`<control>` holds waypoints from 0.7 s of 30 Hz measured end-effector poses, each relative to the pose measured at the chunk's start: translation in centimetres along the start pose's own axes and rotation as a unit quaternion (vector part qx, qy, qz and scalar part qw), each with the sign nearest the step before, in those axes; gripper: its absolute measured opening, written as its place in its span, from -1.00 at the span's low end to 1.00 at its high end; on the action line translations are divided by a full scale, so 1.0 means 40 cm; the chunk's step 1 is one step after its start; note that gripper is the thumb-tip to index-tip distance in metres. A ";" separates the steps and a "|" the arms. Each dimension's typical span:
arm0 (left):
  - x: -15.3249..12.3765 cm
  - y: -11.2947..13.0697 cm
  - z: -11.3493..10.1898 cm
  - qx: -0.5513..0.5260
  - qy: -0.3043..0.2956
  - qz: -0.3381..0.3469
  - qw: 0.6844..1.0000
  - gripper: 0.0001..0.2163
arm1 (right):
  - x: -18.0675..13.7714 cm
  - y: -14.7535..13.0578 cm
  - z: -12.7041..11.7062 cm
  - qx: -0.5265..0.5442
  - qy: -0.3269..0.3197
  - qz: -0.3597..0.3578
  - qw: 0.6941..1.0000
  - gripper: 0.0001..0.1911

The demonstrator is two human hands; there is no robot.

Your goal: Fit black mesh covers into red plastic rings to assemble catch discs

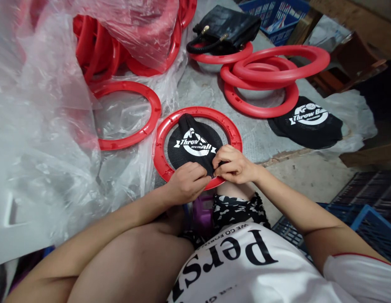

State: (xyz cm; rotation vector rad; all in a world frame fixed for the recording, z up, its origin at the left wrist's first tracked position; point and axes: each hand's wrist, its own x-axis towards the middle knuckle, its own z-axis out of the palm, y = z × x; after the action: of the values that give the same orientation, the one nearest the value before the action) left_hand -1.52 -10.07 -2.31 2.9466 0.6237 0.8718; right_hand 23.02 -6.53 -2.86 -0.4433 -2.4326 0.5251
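**Two hands on one cloth edge**

Left hand (186, 182) and right hand (233, 165) both pinch the near edge of the black mesh cloth (192, 143). The cloth lies inside the red ring (159, 139), at the near edge of the concrete ledge (198, 88), bunched at the near rim. My read: centre the logo, work the hem along the rim in short bites, thumb down the seated part. Spare rings (271, 71) sit far right.
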 end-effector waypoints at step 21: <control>0.002 0.000 0.003 0.019 -0.006 0.006 1.000 -0.86 | 0.003 -0.003 0.001 -0.010 0.009 -0.012 1.000 -0.77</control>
State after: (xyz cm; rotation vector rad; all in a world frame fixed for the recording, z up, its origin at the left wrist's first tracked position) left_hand -1.39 -10.04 -2.38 2.9906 0.6304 0.8509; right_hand 22.87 -6.60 -2.77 -0.4260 -2.4245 0.4846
